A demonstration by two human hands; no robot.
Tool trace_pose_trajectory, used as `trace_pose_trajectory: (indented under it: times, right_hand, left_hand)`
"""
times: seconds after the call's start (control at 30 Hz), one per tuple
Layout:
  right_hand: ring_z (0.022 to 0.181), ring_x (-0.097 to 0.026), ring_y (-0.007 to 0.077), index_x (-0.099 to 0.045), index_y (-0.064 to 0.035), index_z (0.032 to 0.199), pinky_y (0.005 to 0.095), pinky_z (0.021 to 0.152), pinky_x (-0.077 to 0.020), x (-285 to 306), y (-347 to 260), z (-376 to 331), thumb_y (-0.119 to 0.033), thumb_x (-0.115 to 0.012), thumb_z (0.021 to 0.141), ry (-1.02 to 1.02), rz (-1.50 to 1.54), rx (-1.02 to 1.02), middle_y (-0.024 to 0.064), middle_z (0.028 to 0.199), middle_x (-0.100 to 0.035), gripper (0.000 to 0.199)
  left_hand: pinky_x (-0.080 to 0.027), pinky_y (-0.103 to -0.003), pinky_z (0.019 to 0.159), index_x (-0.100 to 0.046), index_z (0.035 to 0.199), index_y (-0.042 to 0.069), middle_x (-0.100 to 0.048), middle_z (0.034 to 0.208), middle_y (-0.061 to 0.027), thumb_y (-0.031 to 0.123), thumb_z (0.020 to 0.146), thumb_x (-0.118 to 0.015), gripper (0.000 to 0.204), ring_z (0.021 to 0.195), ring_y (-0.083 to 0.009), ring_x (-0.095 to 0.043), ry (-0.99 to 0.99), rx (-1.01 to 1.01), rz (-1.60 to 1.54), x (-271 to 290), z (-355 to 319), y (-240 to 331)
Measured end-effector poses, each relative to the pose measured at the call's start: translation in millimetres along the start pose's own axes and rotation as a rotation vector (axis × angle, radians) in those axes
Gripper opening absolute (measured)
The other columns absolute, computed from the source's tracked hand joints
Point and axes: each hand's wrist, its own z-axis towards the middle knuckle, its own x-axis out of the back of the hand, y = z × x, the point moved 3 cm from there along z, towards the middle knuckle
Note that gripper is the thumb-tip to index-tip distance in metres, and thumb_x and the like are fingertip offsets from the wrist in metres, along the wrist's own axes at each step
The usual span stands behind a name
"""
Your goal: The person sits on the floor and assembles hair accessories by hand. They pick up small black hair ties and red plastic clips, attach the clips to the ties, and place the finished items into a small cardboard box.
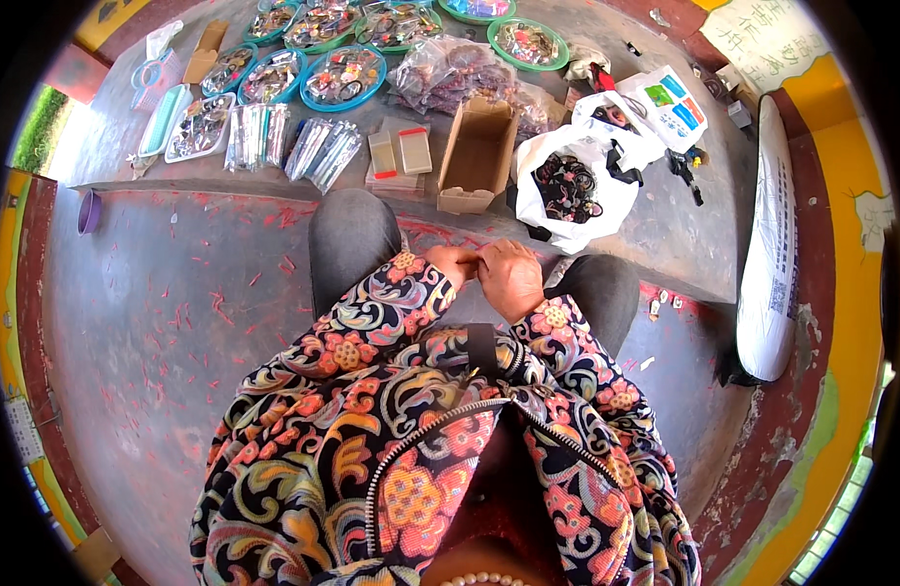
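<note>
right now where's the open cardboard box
In the head view, the open cardboard box lies on the raised step ahead, just right of centre, between small clear packets and a white plastic bag.

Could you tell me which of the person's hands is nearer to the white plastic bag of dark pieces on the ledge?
The right. The right hand sits just below the white plastic bag, slightly to its left. The left hand touches the right one but lies farther left of the bag.

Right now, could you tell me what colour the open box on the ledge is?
The open box is plain brown cardboard; the head view shows it.
</note>
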Motion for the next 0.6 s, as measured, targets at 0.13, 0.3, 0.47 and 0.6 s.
trace_pose_trajectory:
  times: [0.13, 0.3, 0.47, 0.6]
  right_hand:
    - [0.076, -0.052, 0.0306, -0.053, -0.0040, 0.070, 0.0389, 0.067, -0.0409, 0, -1, 1, -0.009, -0.052, 0.066, -0.003, 0.013, -0.008, 0.0136, 0.075, -0.053, 0.006]
    - [0.076, -0.052, 0.0303, -0.053, -0.0042, 0.069, 0.0387, 0.067, -0.0412, -1, -1, 0, -0.009, -0.052, 0.066, -0.034, -0.001, -0.019, 0.0134, 0.076, -0.053, 0.006]
    - [0.076, -0.052, 0.0305, -0.053, -0.0038, 0.069, 0.0387, 0.067, -0.0414, -2, -1, 3, -0.009, -0.052, 0.066, -0.019, 0.008, -0.024, 0.0135, 0.076, -0.054, 0.006]
    - [0.075, -0.051, 0.0311, -0.054, -0.0032, 0.069, 0.0390, 0.066, -0.0416, 3, -5, 5, -0.009, -0.053, 0.066, 0.002, 0.032, -0.063, 0.0136, 0.075, -0.054, 0.007]
  left_hand:
    - [-0.045, -0.021, 0.067, -0.061, 0.092, 0.002, -0.063, 0.080, -0.0055, 0.003, 0.070, -0.060, 0.022, 0.072, -0.0079, -0.056, -0.008, -0.011, -0.048, 1, -1, 1]
    - [-0.045, -0.023, 0.066, -0.061, 0.093, 0.005, -0.063, 0.079, -0.0076, 0.007, 0.071, -0.059, 0.021, 0.072, -0.0098, -0.057, -0.017, -0.020, 0.065, 3, -3, 5]
    - [-0.044, -0.024, 0.066, -0.061, 0.095, 0.007, -0.063, 0.081, -0.0097, 0.009, 0.071, -0.060, 0.024, 0.073, -0.0109, -0.058, -0.036, -0.041, 0.046, 5, -3, 7]
    - [-0.045, -0.022, 0.066, -0.061, 0.092, 0.004, -0.063, 0.079, -0.0087, 0.007, 0.072, -0.058, 0.020, 0.071, -0.0100, -0.058, -0.006, -0.096, 0.017, 5, -3, 8]
